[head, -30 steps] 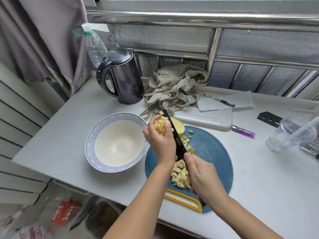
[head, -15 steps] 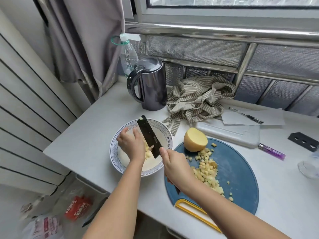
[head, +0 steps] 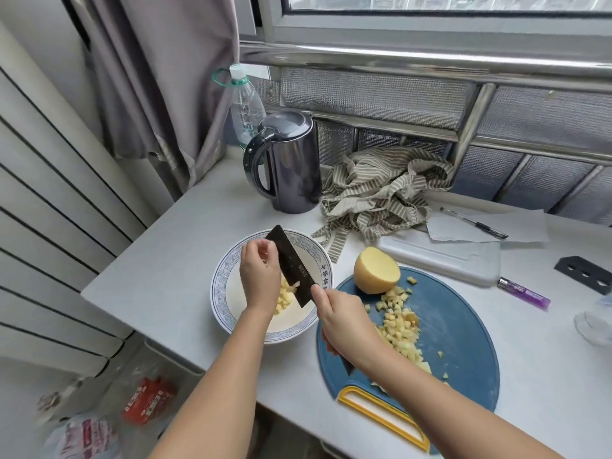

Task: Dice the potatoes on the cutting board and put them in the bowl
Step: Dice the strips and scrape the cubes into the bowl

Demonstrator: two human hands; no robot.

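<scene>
Right hand [head: 344,323] grips knife [head: 291,263], blade tilted over bowl [head: 218,286] so potato dice [head: 284,298] slide in; left hand [head: 260,279] curls against blade to sweep them, can't tell if holding any.

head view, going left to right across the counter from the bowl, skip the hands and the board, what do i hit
bowl → half potato → white plastic tray → purple lighter → black bracket
</scene>
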